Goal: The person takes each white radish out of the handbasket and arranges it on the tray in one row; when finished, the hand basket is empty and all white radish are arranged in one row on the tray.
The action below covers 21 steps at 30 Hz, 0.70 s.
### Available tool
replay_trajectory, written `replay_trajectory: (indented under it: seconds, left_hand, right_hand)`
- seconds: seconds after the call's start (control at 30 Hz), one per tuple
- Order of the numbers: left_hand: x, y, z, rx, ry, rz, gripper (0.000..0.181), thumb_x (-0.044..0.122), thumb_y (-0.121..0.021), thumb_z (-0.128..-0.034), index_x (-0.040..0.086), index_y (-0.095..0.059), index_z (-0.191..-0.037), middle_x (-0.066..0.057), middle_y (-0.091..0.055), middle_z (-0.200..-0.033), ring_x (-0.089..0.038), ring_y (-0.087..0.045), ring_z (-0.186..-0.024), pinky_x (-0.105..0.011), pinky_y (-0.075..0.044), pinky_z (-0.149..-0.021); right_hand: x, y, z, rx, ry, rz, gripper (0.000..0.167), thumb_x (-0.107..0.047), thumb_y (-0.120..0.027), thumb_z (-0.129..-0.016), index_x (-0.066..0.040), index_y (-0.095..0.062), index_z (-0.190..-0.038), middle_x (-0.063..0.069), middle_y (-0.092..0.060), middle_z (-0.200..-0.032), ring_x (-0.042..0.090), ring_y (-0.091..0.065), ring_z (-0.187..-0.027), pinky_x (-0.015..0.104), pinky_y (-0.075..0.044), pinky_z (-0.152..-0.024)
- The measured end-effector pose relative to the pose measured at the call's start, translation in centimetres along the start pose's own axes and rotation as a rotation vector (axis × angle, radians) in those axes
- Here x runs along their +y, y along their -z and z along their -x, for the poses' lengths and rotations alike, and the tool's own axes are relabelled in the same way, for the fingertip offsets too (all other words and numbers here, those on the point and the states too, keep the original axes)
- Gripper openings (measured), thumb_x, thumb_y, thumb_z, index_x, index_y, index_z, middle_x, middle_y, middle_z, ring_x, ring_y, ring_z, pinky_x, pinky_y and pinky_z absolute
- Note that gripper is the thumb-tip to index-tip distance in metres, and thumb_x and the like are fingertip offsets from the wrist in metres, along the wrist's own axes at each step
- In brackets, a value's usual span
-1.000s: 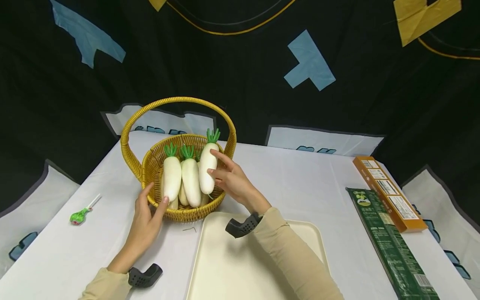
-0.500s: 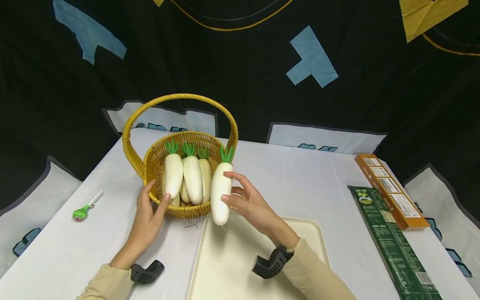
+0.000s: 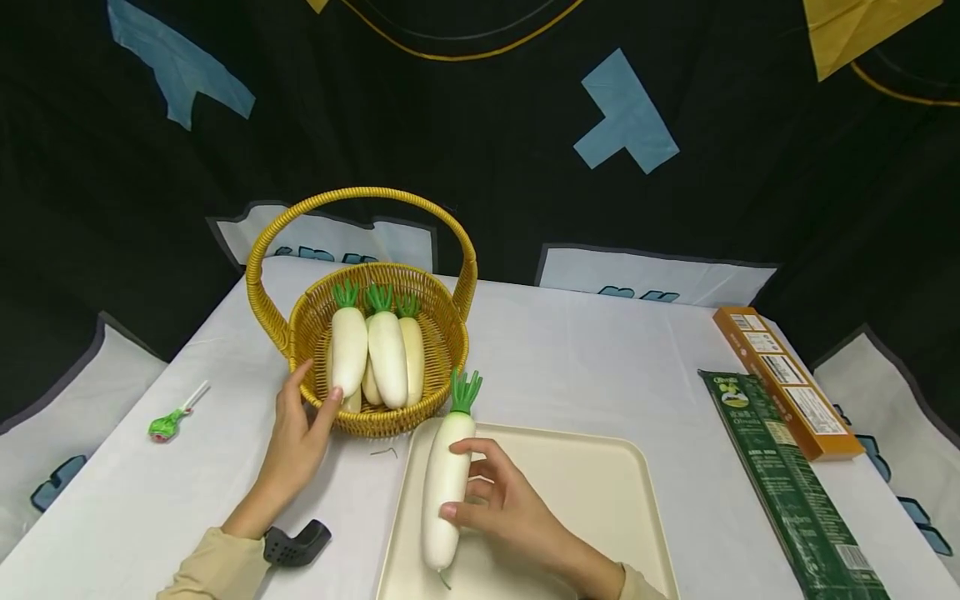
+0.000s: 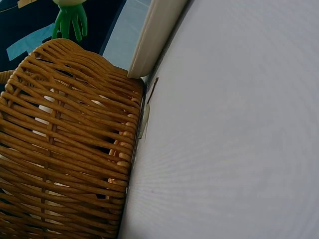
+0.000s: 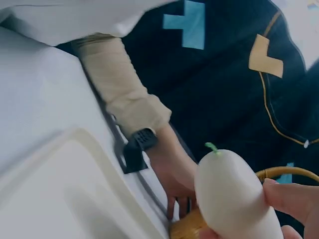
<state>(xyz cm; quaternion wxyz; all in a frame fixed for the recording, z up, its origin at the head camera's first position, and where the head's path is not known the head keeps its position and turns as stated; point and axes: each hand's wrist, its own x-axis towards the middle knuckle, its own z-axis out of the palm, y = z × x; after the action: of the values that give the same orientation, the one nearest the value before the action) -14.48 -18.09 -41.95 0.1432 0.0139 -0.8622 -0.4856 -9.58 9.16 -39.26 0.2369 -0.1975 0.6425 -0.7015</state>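
Observation:
In the head view my right hand (image 3: 510, 508) holds a white radish (image 3: 444, 492) with green leaf stubs above the cream tray (image 3: 570, 442). Thumb and fingers pinch it from its right side. The right wrist view shows this radish (image 5: 234, 194) close up, tail end toward the camera. At the yellow wicker basket (image 3: 382, 425), my left hand (image 3: 292, 446) rests against the front-left rim, thumb and index finger spread; its other fingers are mostly hidden. Several more white radishes (image 3: 386, 358) lie inside. Only the basket's woven wall (image 4: 65, 144) shows large in the left wrist view.
A green-wrapped lollipop (image 3: 165, 427) lies at the left. On the right are a long dark green packet (image 3: 780, 475) and an orange-brown box (image 3: 787, 383). A small bent twig-like piece (image 3: 384, 452) lies before the basket. Its tall handle (image 3: 360, 192) arches over it.
My right hand has lifted the white radish out of the basket and carried it toward me, over the tray. The left hand has stayed at the basket's rim.

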Motion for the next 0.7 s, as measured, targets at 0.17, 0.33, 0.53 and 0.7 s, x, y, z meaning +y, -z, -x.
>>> replay_trajectory:
  seconds: [0.17, 0.33, 0.53, 0.7]
  left_hand:
    - [0.0, 0.0, 0.0, -0.004, -0.002, 0.001, 0.064, 0.033, -0.045, -0.0942, 0.007, -0.013, -0.144, -0.029, -0.012, -0.145, -0.045, -0.012, -0.135, -0.065, -0.015, -0.103]
    - [0.0, 0.0, 0.1, -0.004, -0.001, 0.007, 0.064, 0.033, -0.045, -0.0941, 0.008, -0.013, -0.144, -0.029, -0.012, -0.145, -0.044, -0.012, -0.135, -0.064, -0.015, -0.104]
    - [0.0, 0.0, 0.1, -0.004, 0.002, 0.008, 0.064, 0.033, -0.045, -0.0941, 0.008, -0.013, -0.144, -0.029, -0.012, -0.145, -0.044, -0.011, -0.135, -0.064, -0.014, -0.104]
    - [0.0, 0.0, 0.1, -0.009, 0.008, 0.001, 0.064, 0.034, -0.044, -0.0942, 0.008, -0.012, -0.144, -0.029, -0.011, -0.145, -0.044, -0.011, -0.135, -0.064, -0.014, -0.104]
  right_hand:
    - [0.7, -0.8, 0.8, -0.071, 0.075, 0.001, 0.056, -0.004, -0.065, -0.081, -0.008, -0.034, -0.127, 0.011, -0.042, -0.113, 0.008, -0.058, -0.093, 0.020, -0.052, -0.074]
    - [0.9, -1.6, 1.6, -0.117, 0.002, -0.022, 0.055, -0.008, -0.067, -0.080, -0.011, -0.034, -0.125, 0.005, -0.045, -0.106, 0.005, -0.060, -0.088, 0.019, -0.052, -0.072]
    - [1.7, -1.9, 1.9, -0.140, -0.093, 0.037, 0.052, -0.015, -0.067, -0.082, -0.018, -0.037, -0.125, 0.001, -0.047, -0.097, 0.000, -0.058, -0.078, 0.015, -0.047, -0.071]
    - [2.2, -1.8, 1.7, -0.146, -0.085, 0.145, 0.052, -0.020, -0.066, -0.082, -0.023, -0.039, -0.126, 0.000, -0.048, -0.098, -0.001, -0.057, -0.075, 0.015, -0.047, -0.069]
